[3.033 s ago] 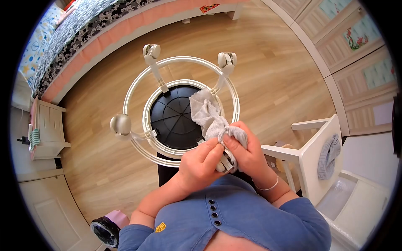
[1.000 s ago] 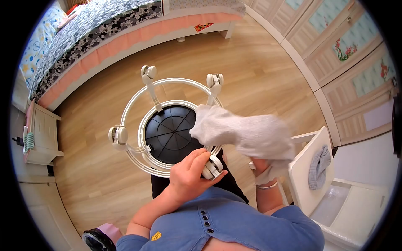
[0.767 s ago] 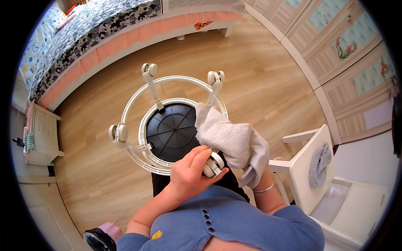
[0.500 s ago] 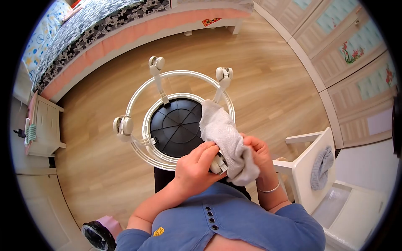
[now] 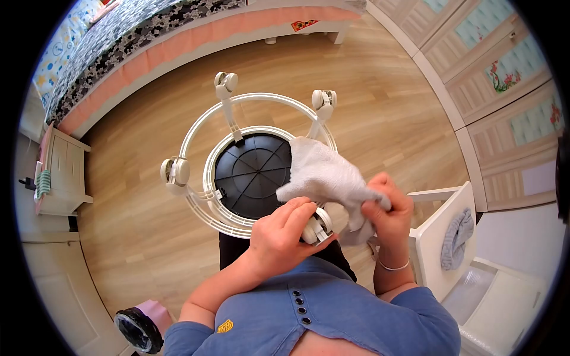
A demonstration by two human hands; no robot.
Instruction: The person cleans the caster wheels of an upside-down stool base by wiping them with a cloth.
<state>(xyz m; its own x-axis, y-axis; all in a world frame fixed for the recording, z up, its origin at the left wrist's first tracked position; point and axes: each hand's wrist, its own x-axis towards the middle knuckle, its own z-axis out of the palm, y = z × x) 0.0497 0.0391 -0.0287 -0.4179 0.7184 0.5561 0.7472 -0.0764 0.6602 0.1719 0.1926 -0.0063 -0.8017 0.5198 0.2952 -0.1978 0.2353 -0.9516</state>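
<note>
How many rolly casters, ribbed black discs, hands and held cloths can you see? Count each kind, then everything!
Casters in view: 4
Black disc: 1
Hands, left hand and right hand: 2
Held cloth: 1
Total: 8

Creased pale cloth [image 5: 323, 169] hangs beside a white caster [image 5: 321, 224].

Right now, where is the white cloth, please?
In the head view, the white cloth is right of centre, gripped by the right hand, beside the caster that the left hand holds.
</note>
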